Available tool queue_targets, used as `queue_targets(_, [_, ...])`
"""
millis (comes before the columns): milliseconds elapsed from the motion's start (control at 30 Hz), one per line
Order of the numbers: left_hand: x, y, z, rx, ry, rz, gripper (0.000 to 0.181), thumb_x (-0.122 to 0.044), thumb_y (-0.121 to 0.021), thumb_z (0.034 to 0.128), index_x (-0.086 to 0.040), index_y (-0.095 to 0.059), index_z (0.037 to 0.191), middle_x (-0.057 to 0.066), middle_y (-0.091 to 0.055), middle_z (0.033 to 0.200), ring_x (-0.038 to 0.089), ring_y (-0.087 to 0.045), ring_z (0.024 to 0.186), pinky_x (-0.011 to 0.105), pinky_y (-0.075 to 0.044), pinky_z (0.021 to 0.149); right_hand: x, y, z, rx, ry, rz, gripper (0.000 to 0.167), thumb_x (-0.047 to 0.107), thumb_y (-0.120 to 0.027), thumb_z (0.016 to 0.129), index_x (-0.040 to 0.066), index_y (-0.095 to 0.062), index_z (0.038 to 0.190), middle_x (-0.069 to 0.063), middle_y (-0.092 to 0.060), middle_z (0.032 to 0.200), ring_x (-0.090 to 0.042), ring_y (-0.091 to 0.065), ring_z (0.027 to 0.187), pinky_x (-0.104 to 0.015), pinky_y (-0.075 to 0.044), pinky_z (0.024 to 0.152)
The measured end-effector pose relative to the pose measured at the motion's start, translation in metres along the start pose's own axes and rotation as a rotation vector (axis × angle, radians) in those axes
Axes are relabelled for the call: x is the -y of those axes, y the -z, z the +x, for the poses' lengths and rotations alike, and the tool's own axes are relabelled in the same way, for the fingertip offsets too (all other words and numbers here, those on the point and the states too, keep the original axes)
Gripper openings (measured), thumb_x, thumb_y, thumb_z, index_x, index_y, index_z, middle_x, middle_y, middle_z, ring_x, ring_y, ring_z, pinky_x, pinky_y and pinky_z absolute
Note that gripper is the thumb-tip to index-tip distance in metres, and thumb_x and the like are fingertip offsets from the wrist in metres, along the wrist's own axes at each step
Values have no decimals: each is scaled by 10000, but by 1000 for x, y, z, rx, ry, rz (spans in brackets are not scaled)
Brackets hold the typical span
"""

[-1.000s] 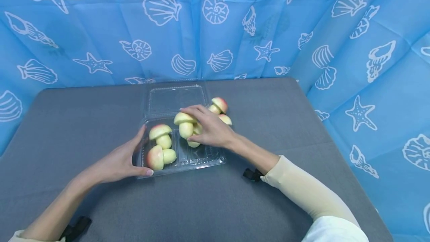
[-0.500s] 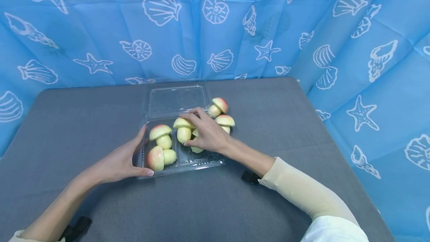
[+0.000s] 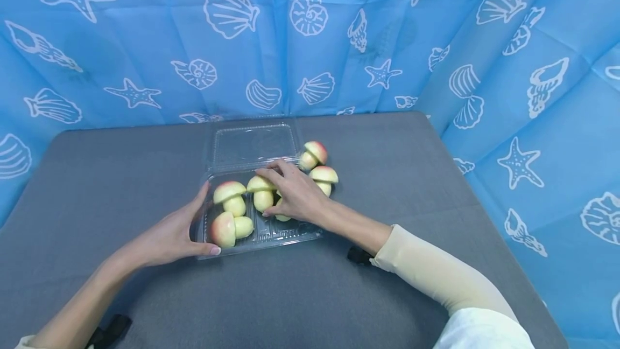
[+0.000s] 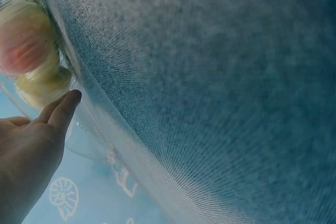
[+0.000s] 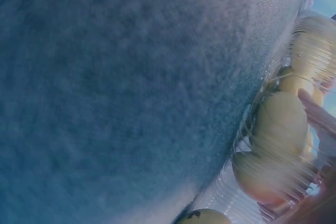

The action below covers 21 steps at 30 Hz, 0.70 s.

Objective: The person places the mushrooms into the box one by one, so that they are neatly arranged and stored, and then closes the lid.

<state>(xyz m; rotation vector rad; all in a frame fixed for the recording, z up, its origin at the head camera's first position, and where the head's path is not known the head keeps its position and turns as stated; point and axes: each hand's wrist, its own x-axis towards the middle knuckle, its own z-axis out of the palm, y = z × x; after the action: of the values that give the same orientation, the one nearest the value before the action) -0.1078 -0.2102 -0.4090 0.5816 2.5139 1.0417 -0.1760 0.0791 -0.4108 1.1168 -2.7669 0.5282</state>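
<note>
A clear plastic box [image 3: 286,239] lies with its lid [image 3: 254,141] folded back. In its left part are two mushroom-shaped pieces, an upper one [image 3: 234,204] and a lower one [image 3: 224,229], pale with red-tinged caps. My left hand [image 3: 171,233] spans the box's left side, thumb at the front corner and fingers at the wall. Over the middle, my right hand [image 3: 301,195] has its thumb and fingers curled round a mushroom piece [image 3: 263,200]. Another pale piece [image 3: 282,216] is partly hidden under that hand. In the right wrist view, pale pieces [image 5: 281,121] show through the plastic.
Two more mushroom pieces, one [image 3: 316,153] behind the other [image 3: 323,175], stand at the box's right back side. A grey cloth covers the table [image 3: 387,171]. Behind and at the right hangs a blue curtain [image 3: 334,31] with white shell prints.
My right hand has moved slightly down and left, lowering the held mushroom piece into the box beside the left pieces. The near piece outside shows more. My left hand has stayed at the box.
</note>
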Motion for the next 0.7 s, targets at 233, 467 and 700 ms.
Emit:
queue_targets(233, [0,0,-1,-4,-1,-1,1352,-542,-836,731,-124,127,1584,238,-93,1633,452,-266,1435,628,-307,1086,-3,5,-1,-51,-21,154,868,427,-904,691,138,-533,1421,-67,-529,1359,-213,-496,1252,-347,-400,1072])
queue_targets(467, [1,-1,-1,0,-5,-11,1350,-547,-831,733,-107,121,1583,245,-98,1630,446,-299,1423,616,-326,1080,-7,11,-4,-112,-29,345,767,310,-894,739,92,-555,1391,-69,-571,1303,-208,-567,1155,-320,-489,961])
queue_targets(700, [0,-1,0,-4,-5,1,1355,-535,-840,728,-103,119,1583,243,-86,1632,455,-277,1428,631,-305,1085,-16,19,-9,-193,1,394,685,263,-880,765,83,-584,1356,-61,-595,1279,-203,-581,1128,-299,-477,963])
